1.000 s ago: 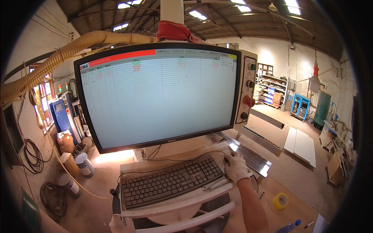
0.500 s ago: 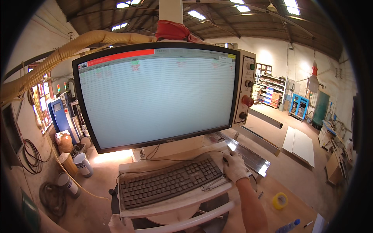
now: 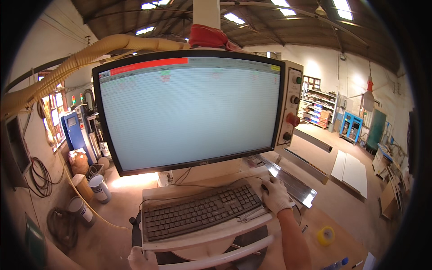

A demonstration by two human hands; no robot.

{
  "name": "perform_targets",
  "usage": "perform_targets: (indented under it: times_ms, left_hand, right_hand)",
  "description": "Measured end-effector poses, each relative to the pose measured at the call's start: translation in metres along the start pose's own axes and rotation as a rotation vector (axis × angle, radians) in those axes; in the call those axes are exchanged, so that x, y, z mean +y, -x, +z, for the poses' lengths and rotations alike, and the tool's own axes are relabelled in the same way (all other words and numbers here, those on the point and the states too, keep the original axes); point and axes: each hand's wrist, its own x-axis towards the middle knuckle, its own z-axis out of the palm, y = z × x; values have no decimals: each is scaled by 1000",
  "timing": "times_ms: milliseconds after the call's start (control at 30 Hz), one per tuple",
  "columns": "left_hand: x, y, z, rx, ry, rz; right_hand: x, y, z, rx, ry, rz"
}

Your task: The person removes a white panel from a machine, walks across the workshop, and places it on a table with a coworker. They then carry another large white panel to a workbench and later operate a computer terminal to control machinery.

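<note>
My right hand (image 3: 276, 196), in a pale work glove, lies over a dark computer mouse (image 3: 264, 187), its fingers curled round it. The mouse rests at the right end of a pale keyboard tray (image 3: 180, 245), beside a dusty dark keyboard (image 3: 202, 210). At the tray's near left corner my gloved left hand (image 3: 143, 259) is closed at the end of a white handle bar (image 3: 225, 255); the lower edge cuts off part of it. Above the keyboard stands a large monitor (image 3: 193, 114), lit with a pale table under a red banner.
Right of the monitor sits a control panel (image 3: 291, 103) with knobs and a red button. A tape roll (image 3: 326, 236) and a blue-capped bottle (image 3: 336, 263) lie at the lower right. Buckets (image 3: 99, 189) stand on the left floor, white boards (image 3: 349, 173) on the right. A ribbed hose (image 3: 108, 43) hangs overhead.
The whole view has shifted slightly, so things appear a little further right. A small drop-down box at the screen's upper right is gone. Both hands keep their places.
</note>
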Motion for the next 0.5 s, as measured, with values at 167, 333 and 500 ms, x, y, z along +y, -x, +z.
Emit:
perform_targets:
  times_ms: [167, 333, 500]
  left_hand:
    - [3, -1, -1, 9, -1, -9]
    - [2, -1, -1, -6, 6, 0]
    - [2, -1, 0, -4, 12, 7]
  right_hand:
    - [2, 1, 2, 29, -14, -36]
    - [1, 0, 0, -17, -8, -9]
    - [2, 1, 2, 11, -8, -46]
